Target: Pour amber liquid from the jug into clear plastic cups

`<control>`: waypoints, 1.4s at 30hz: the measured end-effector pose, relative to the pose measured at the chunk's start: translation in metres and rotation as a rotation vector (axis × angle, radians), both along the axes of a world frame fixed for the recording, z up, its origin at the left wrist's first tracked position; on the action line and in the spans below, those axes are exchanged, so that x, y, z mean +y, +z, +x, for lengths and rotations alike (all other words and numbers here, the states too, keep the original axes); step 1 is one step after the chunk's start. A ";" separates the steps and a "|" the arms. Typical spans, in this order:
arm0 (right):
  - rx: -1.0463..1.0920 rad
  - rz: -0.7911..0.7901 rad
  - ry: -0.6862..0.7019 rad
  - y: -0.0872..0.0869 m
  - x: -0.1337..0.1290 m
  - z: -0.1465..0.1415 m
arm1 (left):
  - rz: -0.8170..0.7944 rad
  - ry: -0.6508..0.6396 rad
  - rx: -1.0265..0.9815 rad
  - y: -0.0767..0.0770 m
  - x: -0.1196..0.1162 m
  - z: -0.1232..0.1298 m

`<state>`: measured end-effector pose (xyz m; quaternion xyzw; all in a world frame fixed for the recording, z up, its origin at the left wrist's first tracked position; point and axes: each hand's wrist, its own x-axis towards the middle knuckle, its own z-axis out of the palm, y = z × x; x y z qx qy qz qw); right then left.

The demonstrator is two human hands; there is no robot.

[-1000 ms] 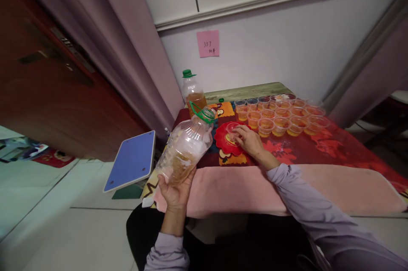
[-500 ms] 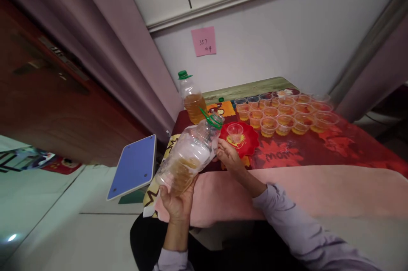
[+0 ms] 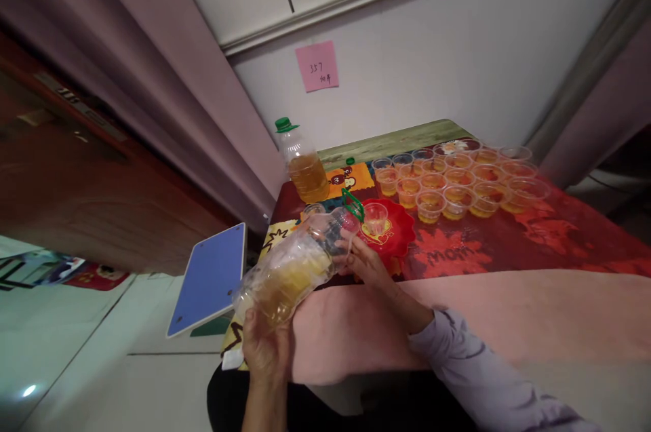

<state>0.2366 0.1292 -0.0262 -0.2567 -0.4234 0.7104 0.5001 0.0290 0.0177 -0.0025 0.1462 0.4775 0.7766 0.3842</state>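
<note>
A large clear plastic bottle with yellowish liquid lies tilted between my hands, its neck toward the red plate. My left hand supports it from below at the base, fingers partly hidden behind it. Around the side near the neck, my right hand grips it. A green handle ring sticks up at the mouth. On the scalloped plate stands a clear plastic cup, close beside the bottle's mouth. I cannot make out any liquid flowing into it.
Several rows of clear cups with amber liquid stand at the table's right. A second bottle, green-capped, stands at the back left by a loose green cap. A blue board juts out left of the table.
The bottle has tipped further toward level, its mouth dropping nearer the cup, and its liquid has spread toward the neck. Both hands stay on it. The view has shifted slightly.
</note>
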 end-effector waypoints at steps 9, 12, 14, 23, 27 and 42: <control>0.063 -0.134 0.030 0.000 0.007 0.001 | -0.136 0.032 0.067 0.028 0.006 0.008; 0.074 -0.155 0.030 0.001 0.007 0.001 | -0.152 0.032 0.088 0.037 0.008 0.014; 0.083 -0.165 0.036 0.001 0.006 0.002 | -0.165 0.024 0.100 0.042 0.009 0.016; 0.114 -0.215 0.026 0.003 0.004 0.003 | -0.183 0.020 0.097 0.051 0.010 0.012; 0.132 -0.246 0.030 0.001 0.005 0.002 | -0.201 -0.014 0.077 0.058 0.013 0.016; 0.194 -0.249 0.033 -0.015 0.007 -0.005 | -0.212 0.010 0.129 0.073 0.015 0.019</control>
